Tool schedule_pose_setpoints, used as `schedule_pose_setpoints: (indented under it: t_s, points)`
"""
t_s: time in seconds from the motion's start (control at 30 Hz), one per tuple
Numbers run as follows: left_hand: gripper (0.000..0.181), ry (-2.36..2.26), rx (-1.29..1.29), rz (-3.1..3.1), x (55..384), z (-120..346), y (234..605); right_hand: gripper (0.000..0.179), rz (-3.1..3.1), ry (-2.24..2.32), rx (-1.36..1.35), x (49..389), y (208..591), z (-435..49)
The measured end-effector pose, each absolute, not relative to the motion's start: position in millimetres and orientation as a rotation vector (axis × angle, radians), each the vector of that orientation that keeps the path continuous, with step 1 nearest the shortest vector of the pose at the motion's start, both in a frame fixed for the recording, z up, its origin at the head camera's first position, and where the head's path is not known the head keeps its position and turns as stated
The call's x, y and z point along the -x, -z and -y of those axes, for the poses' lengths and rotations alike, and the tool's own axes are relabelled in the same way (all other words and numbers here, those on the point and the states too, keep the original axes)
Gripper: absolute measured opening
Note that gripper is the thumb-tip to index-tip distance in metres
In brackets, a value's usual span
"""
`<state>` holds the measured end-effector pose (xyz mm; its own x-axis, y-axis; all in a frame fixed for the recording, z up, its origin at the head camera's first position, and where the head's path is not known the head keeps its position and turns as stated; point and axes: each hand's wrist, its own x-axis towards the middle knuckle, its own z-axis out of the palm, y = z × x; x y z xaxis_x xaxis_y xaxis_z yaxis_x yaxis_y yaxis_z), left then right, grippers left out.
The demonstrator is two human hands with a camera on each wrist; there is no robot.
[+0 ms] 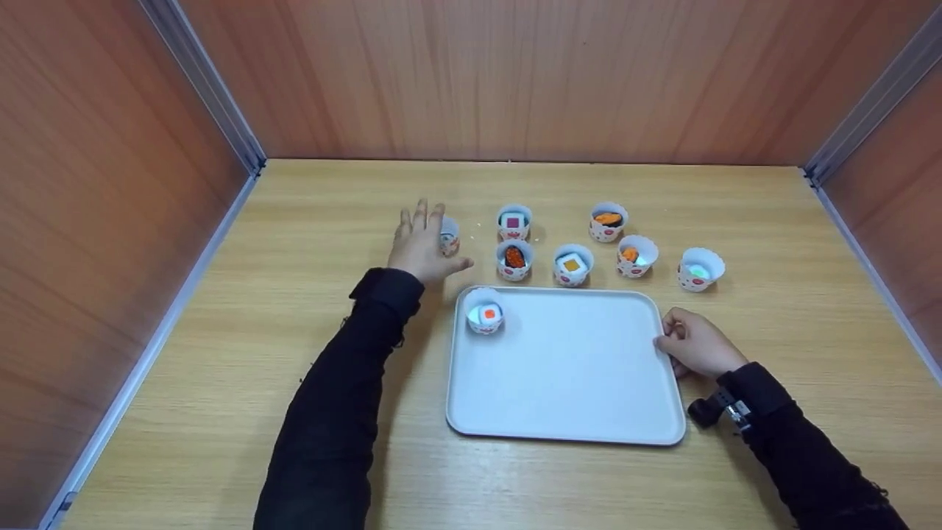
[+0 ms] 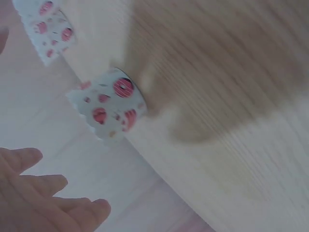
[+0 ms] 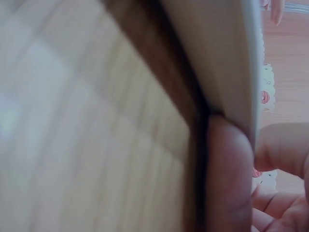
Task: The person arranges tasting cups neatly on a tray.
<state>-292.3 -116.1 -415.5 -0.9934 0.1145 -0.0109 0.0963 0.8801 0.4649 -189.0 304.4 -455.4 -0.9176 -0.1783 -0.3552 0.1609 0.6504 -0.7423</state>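
The tray (image 1: 567,375) lies on the desk (image 1: 221,331), squarely in front of the person, probably so that either hand can reach it. The right hand (image 1: 700,344) pinches its right rim between thumb and fingers, a grip that looks meant to stop it sliding. The left hand (image 1: 425,246) is spread wide and holds nothing; it hovers around the leftmost cup (image 1: 450,239), seemingly apart from it, as the nearer side for that arm. Six more cups (image 1: 572,278) stand just beyond the tray, likely for short reach. One filled cup (image 1: 477,318) sits in its far left corner, which leaves room beside it. Inside that one is a white, orange-topped piece (image 1: 489,314).
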Motion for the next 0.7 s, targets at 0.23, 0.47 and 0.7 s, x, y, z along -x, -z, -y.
schedule_pose_setpoints:
  t_s: [0.23, 0.47, 0.7]
  points:
    - [0.119, -0.592, -0.044, -2.986, 308, 117, 423, 0.015, -2.481, 1.179, 0.044, 189, 457, -305]
    - [0.117, -0.657, -0.023, -2.938, 316, 116, 435, 0.014, -2.494, 1.187, 0.067, 190, 457, -306]
    - [0.106, -0.738, -0.038, -2.920, 320, 114, 441, 0.014, -2.491, 1.180, 0.042, 190, 457, -306]
